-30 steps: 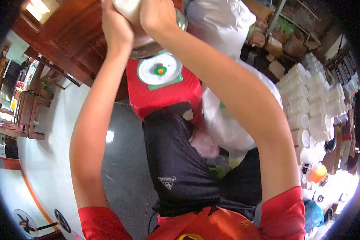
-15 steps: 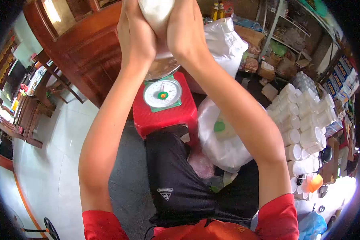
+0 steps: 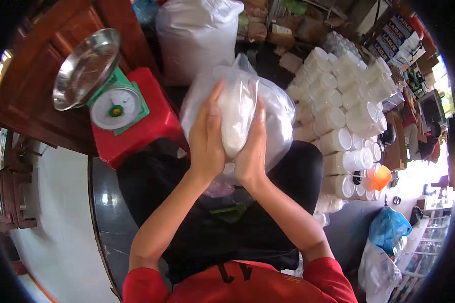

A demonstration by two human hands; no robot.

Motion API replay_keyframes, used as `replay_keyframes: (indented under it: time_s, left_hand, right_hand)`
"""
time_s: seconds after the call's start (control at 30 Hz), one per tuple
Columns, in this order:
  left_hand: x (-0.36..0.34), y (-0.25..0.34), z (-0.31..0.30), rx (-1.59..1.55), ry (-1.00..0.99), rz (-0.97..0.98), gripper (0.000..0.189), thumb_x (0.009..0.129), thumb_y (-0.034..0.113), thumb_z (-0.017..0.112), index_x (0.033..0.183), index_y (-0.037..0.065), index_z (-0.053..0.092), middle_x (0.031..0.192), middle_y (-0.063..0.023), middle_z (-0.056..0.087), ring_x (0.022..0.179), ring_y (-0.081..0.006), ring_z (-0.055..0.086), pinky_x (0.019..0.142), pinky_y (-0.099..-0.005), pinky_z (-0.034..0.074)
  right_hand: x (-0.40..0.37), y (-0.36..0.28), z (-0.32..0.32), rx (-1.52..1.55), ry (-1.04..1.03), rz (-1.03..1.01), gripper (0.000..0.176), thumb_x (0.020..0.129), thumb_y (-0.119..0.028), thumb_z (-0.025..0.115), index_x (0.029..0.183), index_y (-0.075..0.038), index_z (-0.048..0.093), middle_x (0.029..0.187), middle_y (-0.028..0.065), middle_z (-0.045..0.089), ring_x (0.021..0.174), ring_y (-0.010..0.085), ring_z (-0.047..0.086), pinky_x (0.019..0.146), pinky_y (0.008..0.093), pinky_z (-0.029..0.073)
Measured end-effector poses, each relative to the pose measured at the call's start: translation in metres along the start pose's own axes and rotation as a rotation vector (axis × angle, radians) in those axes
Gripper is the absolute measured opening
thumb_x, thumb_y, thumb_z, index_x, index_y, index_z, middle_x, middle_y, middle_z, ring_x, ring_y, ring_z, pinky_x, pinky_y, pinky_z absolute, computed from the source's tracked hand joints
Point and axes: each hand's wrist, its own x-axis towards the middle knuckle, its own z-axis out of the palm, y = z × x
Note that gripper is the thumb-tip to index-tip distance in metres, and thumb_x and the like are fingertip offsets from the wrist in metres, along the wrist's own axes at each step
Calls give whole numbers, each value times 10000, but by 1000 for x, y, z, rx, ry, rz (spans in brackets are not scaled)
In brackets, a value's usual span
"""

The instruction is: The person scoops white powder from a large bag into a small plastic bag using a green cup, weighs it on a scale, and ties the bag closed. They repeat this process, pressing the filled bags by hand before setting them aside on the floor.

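Observation:
My left hand (image 3: 206, 139) and my right hand (image 3: 252, 149) press together around a small clear bag of white powder (image 3: 233, 118), held upright in front of me over my lap. Just behind it stands a large open clear plastic sack (image 3: 275, 108) of the same white stuff. A green dial scale (image 3: 117, 103) with a tilted steel pan (image 3: 86, 68) sits to the left on a red plastic stool (image 3: 146, 126); the pan holds nothing.
Several stacked white lidded tubs (image 3: 346, 106) fill the floor on the right. A big white sack (image 3: 197, 35) stands at the back. A wooden cabinet (image 3: 30, 81) is left, a blue bag (image 3: 387, 227) lower right, an orange lid (image 3: 381, 178) beside the tubs.
Both hands came down and to the right from the scale pan with the small bag, to in front of the large sack. The pan is now bare.

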Motion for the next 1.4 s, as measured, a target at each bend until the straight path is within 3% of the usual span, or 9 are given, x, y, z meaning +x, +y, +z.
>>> replay_keyframes:
  time_s: [0.07,0.17,0.5,0.57,1.03,1.13,1.23,1.33,1.4]
  left_hand:
    - [-16,-32,17,-72,-15,-126,530,1136,308,313,1504,-39,471,1531,-213,502,1416,-309,478,1198,-373,311]
    - [-36,-57,25,-126,-33,-324,522,1135,314,318,1493,-25,491,1517,-212,520,1429,-317,472,1194,-380,324]
    - [-70,-93,10,89,-87,-617,576,1127,407,298,1502,21,503,1517,-218,527,1423,-358,486,1181,-390,346]
    - [-71,-92,10,138,-110,-699,599,1122,435,297,1505,21,497,1504,-223,537,1415,-372,490,1168,-400,358]
    - [-71,-105,12,127,-160,-723,612,1109,473,305,1501,50,510,1455,-248,565,1365,-403,523,1140,-427,381]
    - [-71,-100,15,218,-161,-732,626,1104,490,300,1521,61,488,1462,-255,556,1373,-409,514,1145,-437,376]
    - [-71,-100,15,253,-192,-732,633,1103,498,290,1541,76,464,1466,-262,549,1377,-416,508,1148,-443,374]
    - [-70,-104,16,207,-230,-729,630,1102,500,284,1548,89,457,1467,-265,546,1376,-420,507,1146,-446,376]
    - [-70,-102,18,193,-236,-726,628,1102,500,284,1548,94,459,1467,-266,546,1375,-422,508,1145,-448,377]
  right_hand:
    - [-6,25,-13,-70,3,90,667,1126,-467,189,1603,-10,281,1571,192,412,1461,287,400,1211,391,292]
    - [-18,61,-22,-8,26,261,618,1131,-398,217,1548,28,378,1558,207,428,1462,310,397,1217,393,282]
    - [-45,107,-17,123,15,729,641,1142,-430,214,1597,12,305,1605,150,385,1486,246,340,1229,344,236]
    - [-51,119,-20,116,-7,713,642,1139,-424,215,1593,23,298,1604,188,373,1490,277,340,1230,365,242]
    - [-49,115,-16,171,61,849,641,1124,-435,260,1611,-18,272,1601,227,365,1472,316,358,1224,401,252]
    - [-47,98,-9,109,122,779,621,1128,-438,258,1622,-60,263,1624,142,356,1495,267,335,1225,375,261]
    - [-54,130,-24,136,100,804,659,1117,-431,283,1629,-25,203,1661,226,257,1529,340,267,1240,410,227]
    - [-43,123,-33,175,104,894,611,1131,-392,243,1639,-59,185,1652,144,300,1522,284,288,1239,382,236]
    - [-2,84,-36,420,232,1271,603,1132,-375,233,1640,-55,180,1659,152,282,1534,291,261,1247,382,221]
